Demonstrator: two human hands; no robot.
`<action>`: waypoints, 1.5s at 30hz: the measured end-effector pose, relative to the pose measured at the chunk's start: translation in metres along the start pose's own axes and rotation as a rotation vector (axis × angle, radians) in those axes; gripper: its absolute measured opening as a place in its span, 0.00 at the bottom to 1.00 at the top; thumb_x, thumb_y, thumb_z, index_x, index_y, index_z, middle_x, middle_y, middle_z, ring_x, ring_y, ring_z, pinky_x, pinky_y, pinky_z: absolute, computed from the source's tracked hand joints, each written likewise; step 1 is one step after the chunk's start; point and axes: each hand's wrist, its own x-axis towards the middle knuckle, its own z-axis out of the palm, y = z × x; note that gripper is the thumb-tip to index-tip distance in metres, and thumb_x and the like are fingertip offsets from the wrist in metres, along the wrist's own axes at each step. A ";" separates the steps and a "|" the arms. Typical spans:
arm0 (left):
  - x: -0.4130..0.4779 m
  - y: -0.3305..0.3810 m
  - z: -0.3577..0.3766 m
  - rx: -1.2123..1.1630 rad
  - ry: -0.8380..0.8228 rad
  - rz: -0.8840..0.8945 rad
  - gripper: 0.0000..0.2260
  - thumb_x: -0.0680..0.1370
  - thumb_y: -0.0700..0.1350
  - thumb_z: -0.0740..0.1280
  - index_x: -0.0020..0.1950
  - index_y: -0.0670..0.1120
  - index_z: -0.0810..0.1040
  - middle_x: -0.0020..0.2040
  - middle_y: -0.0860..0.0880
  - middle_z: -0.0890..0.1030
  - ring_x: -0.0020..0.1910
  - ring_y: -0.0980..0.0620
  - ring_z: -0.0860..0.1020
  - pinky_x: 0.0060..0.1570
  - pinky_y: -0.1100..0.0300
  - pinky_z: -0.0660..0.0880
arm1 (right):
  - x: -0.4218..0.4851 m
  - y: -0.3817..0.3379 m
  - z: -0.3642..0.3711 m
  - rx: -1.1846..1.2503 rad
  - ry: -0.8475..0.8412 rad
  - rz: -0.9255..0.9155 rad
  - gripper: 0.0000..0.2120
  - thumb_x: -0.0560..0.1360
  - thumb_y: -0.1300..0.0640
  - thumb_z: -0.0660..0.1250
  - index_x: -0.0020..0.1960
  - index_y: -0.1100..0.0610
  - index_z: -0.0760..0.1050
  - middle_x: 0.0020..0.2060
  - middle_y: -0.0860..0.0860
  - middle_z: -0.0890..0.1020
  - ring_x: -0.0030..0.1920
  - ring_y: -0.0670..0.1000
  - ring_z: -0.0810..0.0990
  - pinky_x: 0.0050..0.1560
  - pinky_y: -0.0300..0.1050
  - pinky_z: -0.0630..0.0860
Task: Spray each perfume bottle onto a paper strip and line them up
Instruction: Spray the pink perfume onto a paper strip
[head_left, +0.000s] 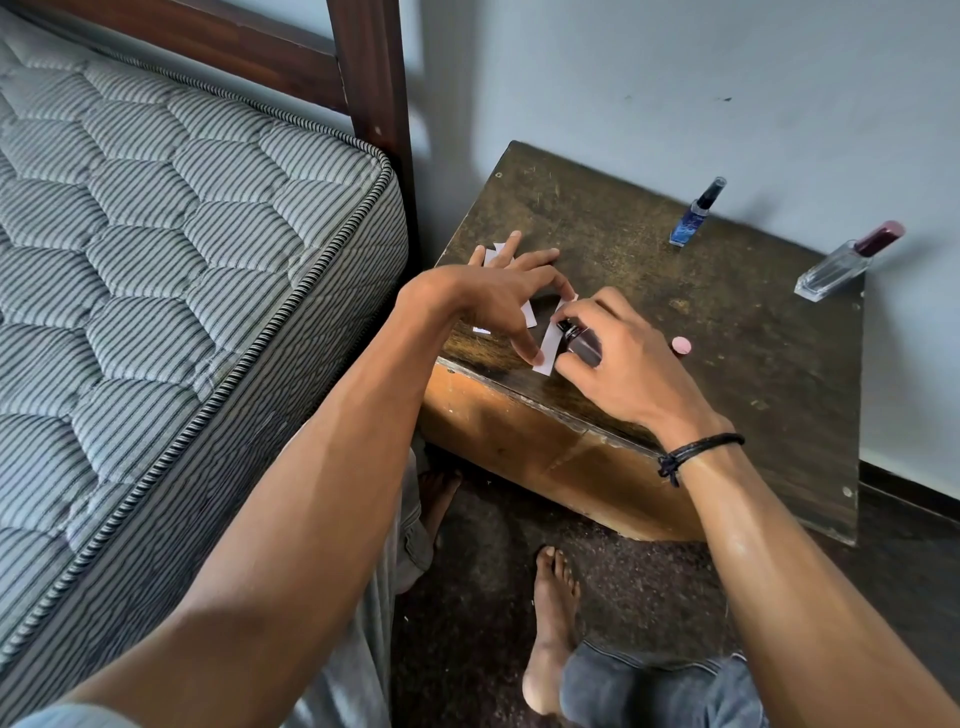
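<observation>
My right hand (618, 358) grips a small dark perfume bottle (582, 340), its nozzle aimed at a white paper strip (549, 343) near the front left edge of the wooden bedside table (727, 332). My left hand (498, 301) holds that strip between thumb and fingers, just left of the bottle. More white strips (493, 254) lie under and behind my left hand, partly hidden. A blue bottle (693, 213) with a black cap stands at the back. A clear bottle (844, 262) with a maroon cap stands at the back right corner. A pink cap (681, 345) lies beside my right hand.
A striped quilted mattress (156, 249) on a dark wooden bed frame (374, 104) sits close to the table's left. A pale wall (675, 78) runs behind the table. My bare feet (553, 623) rest on the dark floor below the table's front edge.
</observation>
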 end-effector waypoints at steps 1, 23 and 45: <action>0.000 0.000 0.000 0.001 0.000 -0.001 0.37 0.68 0.53 0.79 0.72 0.62 0.65 0.82 0.56 0.42 0.78 0.46 0.29 0.74 0.38 0.29 | 0.000 -0.001 0.000 -0.002 -0.003 -0.005 0.17 0.77 0.51 0.68 0.65 0.50 0.74 0.57 0.47 0.71 0.44 0.57 0.82 0.46 0.59 0.80; 0.000 0.001 0.000 -0.001 -0.002 -0.015 0.39 0.68 0.54 0.80 0.74 0.61 0.64 0.82 0.57 0.42 0.77 0.46 0.28 0.74 0.38 0.29 | 0.000 -0.006 0.003 -0.016 0.044 -0.009 0.16 0.76 0.51 0.68 0.63 0.54 0.76 0.56 0.48 0.74 0.43 0.56 0.81 0.43 0.58 0.80; 0.001 -0.005 -0.003 -0.007 0.019 -0.007 0.38 0.70 0.52 0.79 0.75 0.57 0.64 0.82 0.57 0.44 0.78 0.47 0.30 0.75 0.40 0.32 | 0.001 -0.008 -0.016 0.292 0.115 0.102 0.20 0.78 0.56 0.70 0.69 0.48 0.75 0.56 0.46 0.75 0.46 0.41 0.78 0.48 0.40 0.75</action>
